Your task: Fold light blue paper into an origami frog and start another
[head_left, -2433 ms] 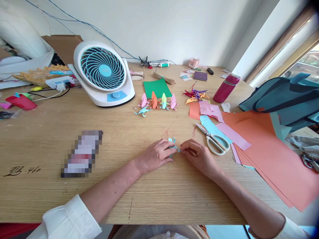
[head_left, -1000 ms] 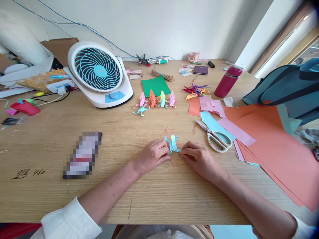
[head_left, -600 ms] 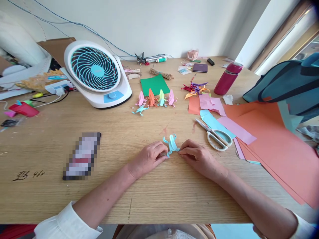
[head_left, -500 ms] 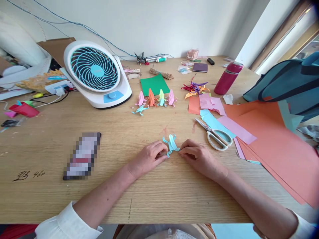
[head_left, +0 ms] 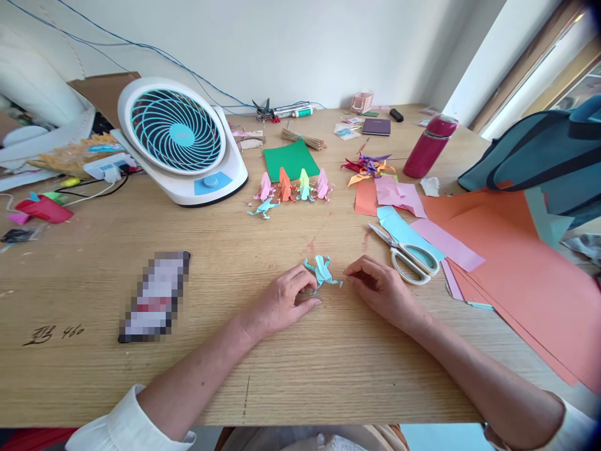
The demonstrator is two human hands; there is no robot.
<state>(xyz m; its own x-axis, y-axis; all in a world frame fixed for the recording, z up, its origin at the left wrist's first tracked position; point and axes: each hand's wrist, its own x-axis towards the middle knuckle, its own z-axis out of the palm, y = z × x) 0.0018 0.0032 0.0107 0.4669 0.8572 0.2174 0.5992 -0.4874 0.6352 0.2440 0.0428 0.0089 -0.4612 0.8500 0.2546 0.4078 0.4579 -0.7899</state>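
A light blue origami frog [head_left: 322, 270] lies on the wooden table in front of me, its folded legs spread out. Close on its left is my left hand [head_left: 288, 297], fingers curled with their tips at the frog's lower left leg. The thumb is apart from those fingers, and no grip on the paper shows. To the right hovers my right hand [head_left: 378, 288], thumb and index finger slightly parted. A small gap separates it from the frog's right hind leg. Farther back stands a row of folded paper frogs [head_left: 285, 186], with another blue paper frog [head_left: 264, 208] before them.
White-handled scissors [head_left: 413, 262] lie right of my hand, beside paper strips and large orange sheets [head_left: 526, 275]. A red bottle [head_left: 429, 147] and a teal bag [head_left: 530, 156] stand behind. At left are a fan [head_left: 183, 144] and a blurred-out flat object [head_left: 154, 297]. Green paper [head_left: 291, 160] lies beyond the frogs.
My right fingers have let go of the frog's right hind leg and drawn slightly right. My left thumb has parted from its fingers. The frog has shifted slightly, its right leg now sticking outward.
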